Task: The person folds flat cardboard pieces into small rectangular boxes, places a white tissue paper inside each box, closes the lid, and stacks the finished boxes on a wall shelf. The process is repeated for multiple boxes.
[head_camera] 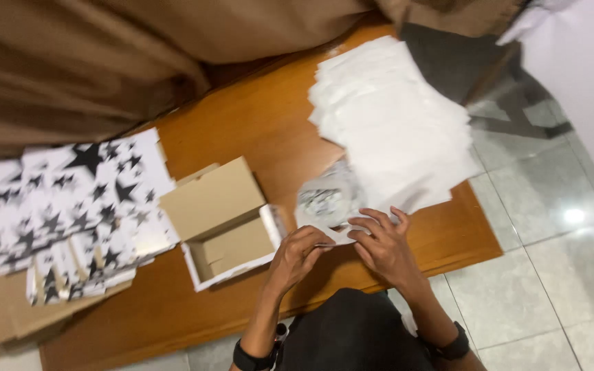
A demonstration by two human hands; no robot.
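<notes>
My left hand [297,257] and my right hand [383,247] meet over the near edge of a wooden table [256,124], both pinching a white sheet of paper [335,237]. The sheet is wrapped around a blurred, shiny silver-grey item [324,196] lying just beyond my fingers. An open cardboard box [225,223] with a white star-patterned outside and its lid flipped back sits just left of my left hand. Its inside looks bare.
A loose stack of white paper sheets [393,124] covers the table's far right. Several flat star-printed boxes [70,206] are piled at the left. Brown curtain [104,62] hangs behind the table. Tiled floor [537,275] lies to the right.
</notes>
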